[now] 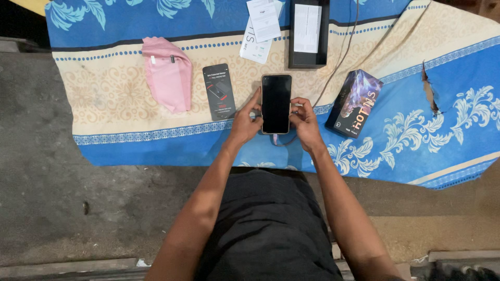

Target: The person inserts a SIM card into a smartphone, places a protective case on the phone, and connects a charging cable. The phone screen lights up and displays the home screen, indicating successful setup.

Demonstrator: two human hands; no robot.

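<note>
Left hand (244, 120) and right hand (304, 122) grip phone (276, 103) by its long sides, fingers closed on it, near cloth's (448, 130) front edge. Box (354, 103) just right; pouch (167, 73) left.

On the cloth (130, 99) spread over the floor (62, 208), a phone (276, 104) lies near the near edge, held between the left hand (245, 122) and right hand (306, 125). Left of it lies a flat packet (219, 91), then a pouch (167, 74). Right of the phone sits a box (354, 103). Behind the phone, by the far edge, an open tray (309, 32) lies beside paper leaflets (261, 28).
</note>
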